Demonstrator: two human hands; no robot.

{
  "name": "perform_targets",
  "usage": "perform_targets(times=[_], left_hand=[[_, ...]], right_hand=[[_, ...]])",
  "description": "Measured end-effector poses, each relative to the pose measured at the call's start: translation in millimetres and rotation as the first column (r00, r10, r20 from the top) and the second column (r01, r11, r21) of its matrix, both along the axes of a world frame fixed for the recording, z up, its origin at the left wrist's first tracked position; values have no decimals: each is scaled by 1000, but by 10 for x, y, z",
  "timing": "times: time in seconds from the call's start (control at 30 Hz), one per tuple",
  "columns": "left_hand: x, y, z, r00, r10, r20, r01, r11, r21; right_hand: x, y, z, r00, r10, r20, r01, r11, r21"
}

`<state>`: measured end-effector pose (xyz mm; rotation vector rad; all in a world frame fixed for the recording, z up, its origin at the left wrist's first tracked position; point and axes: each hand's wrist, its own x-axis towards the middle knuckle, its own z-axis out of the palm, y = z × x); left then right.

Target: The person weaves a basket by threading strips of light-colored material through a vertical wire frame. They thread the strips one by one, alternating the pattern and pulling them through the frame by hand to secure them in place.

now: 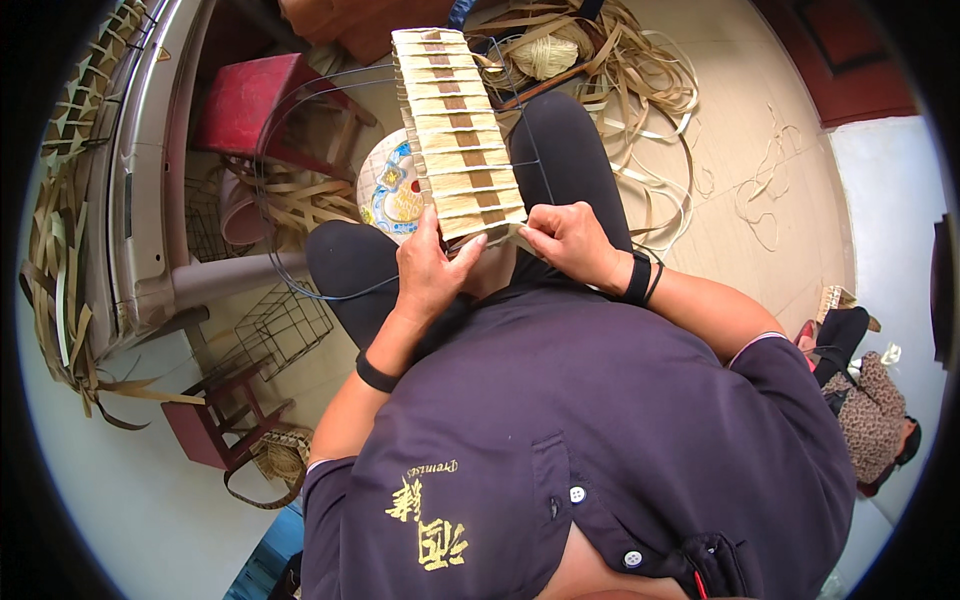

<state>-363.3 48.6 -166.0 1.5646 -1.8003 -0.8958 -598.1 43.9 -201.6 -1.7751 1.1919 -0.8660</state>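
A woven panel (460, 130) of pale straw-coloured strips, with a brown band down its middle and cord-like ridges across it, stretches away from me above my lap. Thin dark wire (262, 190) curves out on both sides of it. My left hand (430, 268) grips the panel's near left corner, thumb along the near edge. At the near right corner my right hand (572, 242) has its fingers closed in a pinch at the edge; what exactly lies between the fingertips is too small to make out. Both hands are close together.
Loose flat strips (655, 90) and a ball of pale twine (545, 55) lie at the far right. On the left are a red stool (245, 105), a round patterned seat (385, 190), a wire basket frame (280, 325) and a low dark red stool (205, 430).
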Motion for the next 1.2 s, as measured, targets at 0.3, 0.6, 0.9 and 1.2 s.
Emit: perform_targets(times=[0.3, 0.6, 0.9, 1.2], left_hand=[[-19, 33, 38, 996, -5, 89, 3, 1000, 18], [-36, 35, 77, 999, -16, 50, 13, 998, 66], [-36, 54, -12, 999, -10, -40, 12, 999, 50], [-60, 22, -14, 911, 84, -404, 30, 964, 266]], right_hand=[[66, -113, 39, 995, 96, -15, -95, 995, 43], [87, -21, 230, 998, 32, -61, -14, 962, 273], [130, 1, 117, 976, -1, -218, -14, 998, -67], [80, 57, 238, 984, 46, -171, -45, 999, 13]])
